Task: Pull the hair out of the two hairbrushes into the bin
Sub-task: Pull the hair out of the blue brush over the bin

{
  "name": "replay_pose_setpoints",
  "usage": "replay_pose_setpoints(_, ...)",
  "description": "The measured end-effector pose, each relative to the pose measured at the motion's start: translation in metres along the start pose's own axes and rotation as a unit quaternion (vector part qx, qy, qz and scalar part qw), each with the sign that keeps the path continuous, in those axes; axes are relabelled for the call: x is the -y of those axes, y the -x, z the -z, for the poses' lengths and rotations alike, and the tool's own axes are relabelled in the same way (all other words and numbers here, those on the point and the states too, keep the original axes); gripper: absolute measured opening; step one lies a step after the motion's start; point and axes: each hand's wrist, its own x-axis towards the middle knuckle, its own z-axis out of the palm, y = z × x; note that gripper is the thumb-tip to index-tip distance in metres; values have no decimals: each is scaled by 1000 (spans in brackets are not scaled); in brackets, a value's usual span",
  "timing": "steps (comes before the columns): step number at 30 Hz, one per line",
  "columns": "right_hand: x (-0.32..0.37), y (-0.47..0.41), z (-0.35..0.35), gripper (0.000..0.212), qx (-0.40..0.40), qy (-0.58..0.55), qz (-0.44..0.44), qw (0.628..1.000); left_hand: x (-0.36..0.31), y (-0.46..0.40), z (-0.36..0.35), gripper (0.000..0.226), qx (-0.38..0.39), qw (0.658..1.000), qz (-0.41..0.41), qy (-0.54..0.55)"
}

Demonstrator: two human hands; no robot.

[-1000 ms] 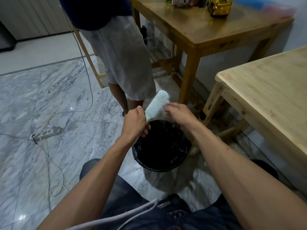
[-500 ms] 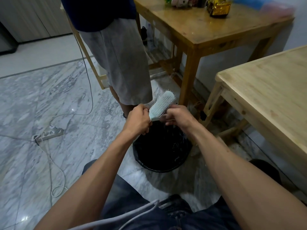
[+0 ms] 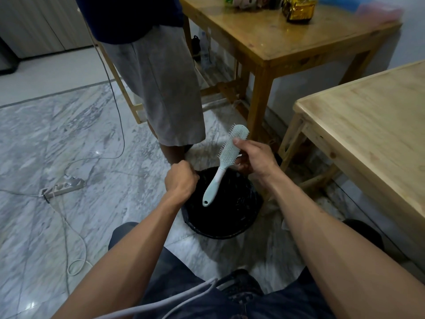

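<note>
A pale green hairbrush (image 3: 230,153) hangs over the black bin (image 3: 230,233), bristles facing me and its handle pointing down into the bin's mouth. My right hand (image 3: 255,157) grips the brush by its head, thumb on the bristle side. My left hand (image 3: 181,180) is closed in a fist at the bin's far left rim, apart from the brush. I cannot tell whether it pinches any hair. Only one hairbrush is in view.
A person in grey shorts (image 3: 161,88) stands right behind the bin. A light wooden table (image 3: 368,134) is at my right, and a darker one (image 3: 276,38) with a gold toy truck stands behind. A power strip (image 3: 62,187) and cables lie on the marble floor at left.
The brush went from my left hand to my right. My left hand let go of the handle and dropped to the bin's rim. The handle now hangs downward.
</note>
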Motion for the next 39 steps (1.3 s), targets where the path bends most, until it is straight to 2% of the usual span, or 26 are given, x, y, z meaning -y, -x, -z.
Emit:
replay_pose_setpoints(2, 2, -1, 1, 24, -6, -2, -1, 1000, -6, 5, 0, 38, -9, 1000, -18, -4)
replay_pose_setpoints(3, 2, -2, 1, 23, -9, 1, 1, 1000, -11, 7, -1, 53, 3, 999, -25, 41)
replay_pose_setpoints(4, 2, -3, 2, 21, -12, 6, 5, 1000, -18, 10, 1, 63, 46, 993, -16, 109)
replay_pose_setpoints(5, 2, -4, 2, 19, -15, 13, 10, 1000, -25, 11, 3, 70, 123, 970, 7, 208)
replay_pose_setpoints(7, 3, -7, 1, 21, -27, 23, 16, 999, -29, 15, 7, 81, 278, 873, 58, 396)
replay_pose_setpoints(8, 4, -8, 0, 23, -35, 25, 16, 999, -28, 16, 8, 83, 314, 842, 58, 436)
replay_pose_setpoints(9, 5, -9, 0, 24, -40, 26, 16, 999, -26, 15, 7, 80, 317, 838, 43, 442)
replay_pose_setpoints(12, 10, -11, -1, 20, -42, 35, 6, 998, -21, 15, 3, 64, 253, 877, -13, 409)
replay_pose_setpoints(14, 16, -13, -2, 16, -50, 10, 0, 999, -20, 15, 4, 57, 217, 891, -32, 398)
replay_pose_setpoints(16, 24, -12, -3, 26, -81, -9, 6, 997, -19, 16, 5, 52, 181, 909, -50, 372)
replay_pose_setpoints(18, 28, -10, -3, 43, -124, 38, 56, 990, -18, 13, 4, 51, 151, 925, -69, 342)
replay_pose_setpoints(20, 30, -8, -4, 35, -142, 117, 131, 974, -17, 10, 3, 56, 109, 947, -90, 289)
replay_pose_setpoints(23, 32, -8, -11, 14, -160, 221, 148, 951, -17, 8, 1, 58, 36, 974, -103, 197)
replay_pose_setpoints(27, 35, -8, -23, 19, -150, 280, 112, 941, -16, 20, -5, 51, -75, 984, -133, 93)
replay_pose_setpoints(31, 44, -7, -27, 20, -165, 356, 114, 913, -15, 32, -4, 50, -181, 968, -173, 15)
replay_pose_setpoints(35, 43, -15, -38, 21, -161, 414, 93, 891, -12, 36, -1, 51, -185, 968, -171, 19)
replay_pose_setpoints(37, 38, -19, -38, 21, -143, 383, 72, 910, -10, 35, -2, 51, -163, 972, -162, 39)
replay_pose_setpoints(39, 36, -16, -33, 18, -124, 296, 52, 946, -4, 31, -3, 52, -136, 979, -135, 62)
